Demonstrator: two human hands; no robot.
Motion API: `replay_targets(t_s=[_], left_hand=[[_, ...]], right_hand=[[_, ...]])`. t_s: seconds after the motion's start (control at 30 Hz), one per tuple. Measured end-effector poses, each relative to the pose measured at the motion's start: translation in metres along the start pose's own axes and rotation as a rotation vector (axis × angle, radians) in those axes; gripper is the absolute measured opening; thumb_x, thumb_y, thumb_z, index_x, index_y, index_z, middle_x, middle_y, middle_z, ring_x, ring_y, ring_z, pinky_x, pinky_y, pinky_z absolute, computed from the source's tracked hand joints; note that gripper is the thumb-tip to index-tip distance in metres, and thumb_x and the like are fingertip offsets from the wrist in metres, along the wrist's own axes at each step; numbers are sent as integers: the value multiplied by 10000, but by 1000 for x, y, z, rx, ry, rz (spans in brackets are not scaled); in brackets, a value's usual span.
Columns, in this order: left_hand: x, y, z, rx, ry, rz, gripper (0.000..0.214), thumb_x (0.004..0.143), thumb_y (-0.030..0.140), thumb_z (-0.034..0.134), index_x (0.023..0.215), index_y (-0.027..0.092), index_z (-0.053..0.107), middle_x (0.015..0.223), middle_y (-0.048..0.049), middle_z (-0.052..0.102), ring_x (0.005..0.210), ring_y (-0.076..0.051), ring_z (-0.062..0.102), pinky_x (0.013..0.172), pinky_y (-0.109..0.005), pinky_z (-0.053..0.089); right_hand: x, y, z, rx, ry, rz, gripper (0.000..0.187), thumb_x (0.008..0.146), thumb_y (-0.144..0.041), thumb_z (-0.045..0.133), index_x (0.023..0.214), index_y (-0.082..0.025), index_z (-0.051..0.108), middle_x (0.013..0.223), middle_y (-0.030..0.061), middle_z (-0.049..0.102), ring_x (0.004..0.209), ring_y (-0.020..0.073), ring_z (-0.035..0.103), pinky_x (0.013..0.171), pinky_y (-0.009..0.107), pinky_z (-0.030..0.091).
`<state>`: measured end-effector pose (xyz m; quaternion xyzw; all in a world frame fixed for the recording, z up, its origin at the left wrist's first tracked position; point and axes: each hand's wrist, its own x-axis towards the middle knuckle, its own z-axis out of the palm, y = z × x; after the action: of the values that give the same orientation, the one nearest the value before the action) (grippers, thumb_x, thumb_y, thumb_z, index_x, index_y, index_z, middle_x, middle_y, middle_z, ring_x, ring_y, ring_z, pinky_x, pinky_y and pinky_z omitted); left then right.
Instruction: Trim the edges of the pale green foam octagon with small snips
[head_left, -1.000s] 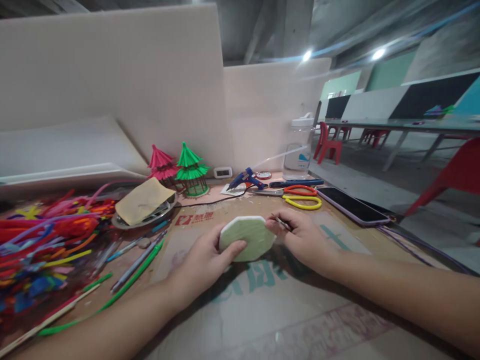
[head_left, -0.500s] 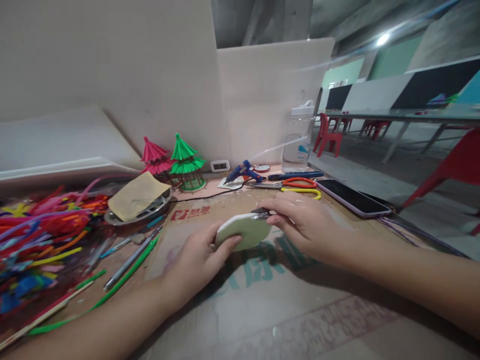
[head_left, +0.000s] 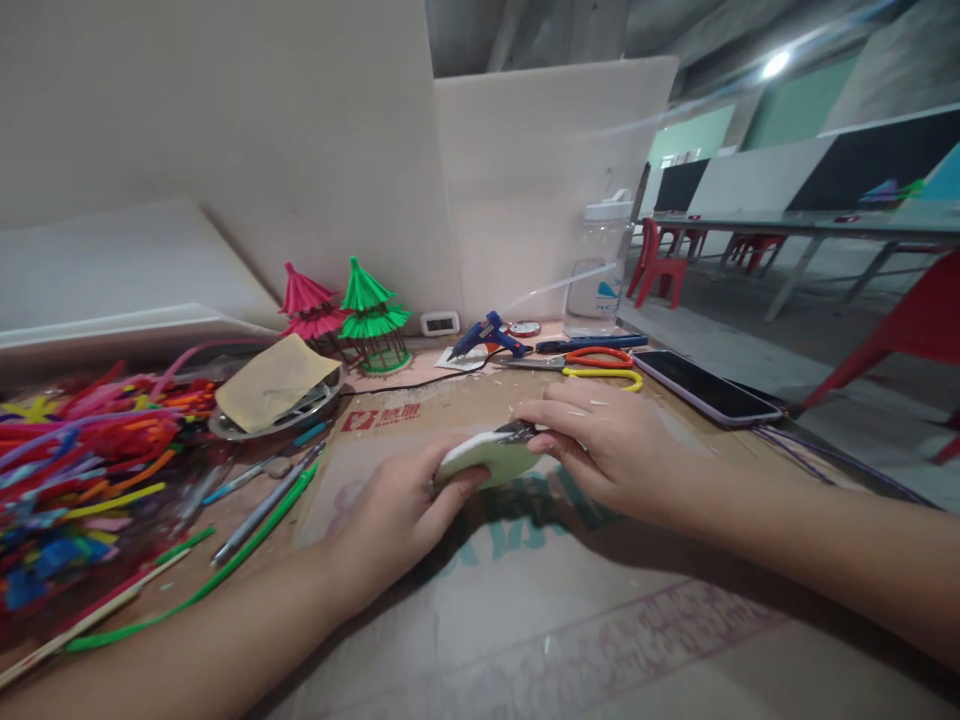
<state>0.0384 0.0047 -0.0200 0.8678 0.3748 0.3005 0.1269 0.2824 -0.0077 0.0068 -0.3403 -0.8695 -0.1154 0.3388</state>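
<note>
My left hand [head_left: 397, 510] grips a pale green octagonal foam piece [head_left: 487, 460] from its left side, thumb on top. The piece now lies almost flat, just above the cardboard sheet [head_left: 525, 620]. My right hand [head_left: 600, 445] is closed around a small dark blade or tool [head_left: 517, 432] and presses it against the piece's far right edge. Small white crumbs lie on my right hand and the cardboard nearby.
Left: a heap of coloured pipe cleaners [head_left: 67, 470], pens [head_left: 255, 510], a metal dish with yellow paper [head_left: 274, 395]. Behind: pink and green paper pavilions [head_left: 345, 315], glue gun [head_left: 487, 335], scissors [head_left: 600, 365], a jar [head_left: 596, 270]. Phone [head_left: 705, 385] at right.
The foam piece has been tipped from facing me to nearly flat and lowered. My right hand has moved over its top right edge with the tool. The camera view dropped slightly.
</note>
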Motion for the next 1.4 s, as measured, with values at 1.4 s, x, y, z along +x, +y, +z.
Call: replay_targets(t_s=[1.4], left_hand=[[4,14,-3,7,16,123,267,910,195,516,1157,212,618,1049,-20,743,903,-170,699,814,-248,548]], right_hand=[[0,-5,5,9,96,-95,256,990,-260,467,1104,-134,660,775,58,643,700,179,553,614,288,386]])
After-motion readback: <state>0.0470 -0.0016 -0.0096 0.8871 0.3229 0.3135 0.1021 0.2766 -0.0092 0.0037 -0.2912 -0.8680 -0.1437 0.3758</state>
